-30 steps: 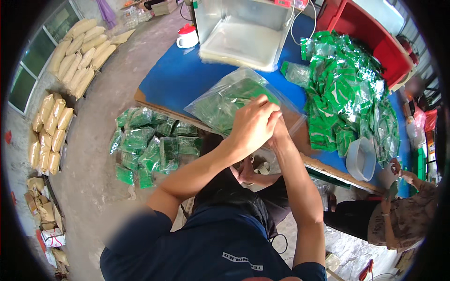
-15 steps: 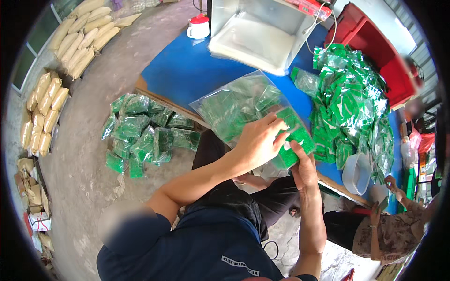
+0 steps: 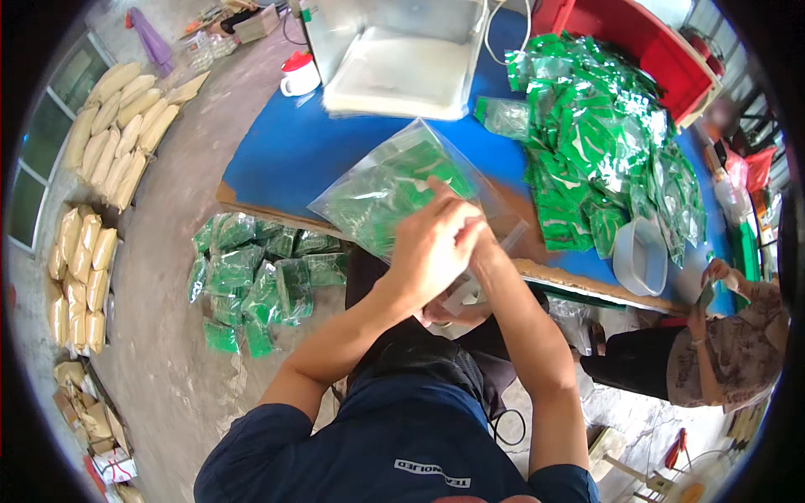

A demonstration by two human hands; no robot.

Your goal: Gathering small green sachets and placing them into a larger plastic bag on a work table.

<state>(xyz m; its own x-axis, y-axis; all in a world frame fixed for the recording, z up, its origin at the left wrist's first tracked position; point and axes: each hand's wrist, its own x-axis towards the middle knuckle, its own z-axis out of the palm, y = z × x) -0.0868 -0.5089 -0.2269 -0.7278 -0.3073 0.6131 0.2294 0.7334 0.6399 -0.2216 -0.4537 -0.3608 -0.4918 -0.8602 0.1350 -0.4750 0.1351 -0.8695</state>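
A large clear plastic bag (image 3: 356, 197) lies at the near edge of the blue table (image 3: 281, 151), with green packets (image 3: 411, 163) showing inside it. My left hand (image 3: 428, 243) bends over the bag's near side; its fingers are curled and closed, their tips slightly blurred, and what they grip is hidden. Right beside it, my right hand (image 3: 485, 245) crosses in close against the left one at the bag's open side. Its fingers are hidden behind my left hand.
A big heap of green packets (image 3: 587, 142) covers the table's right, by a red crate (image 3: 637, 50) and a white tub (image 3: 640, 256). A metal box (image 3: 402, 71) and lidded mug (image 3: 300, 75) stand behind. Filled bags (image 3: 235, 268) lie on the floor. A co-worker (image 3: 721, 352) sits at right.
The stack of green packets held between my hands has gone from sight beside the bag; green now shows through the bag's middle. My hands have moved left and together. The view has shifted.
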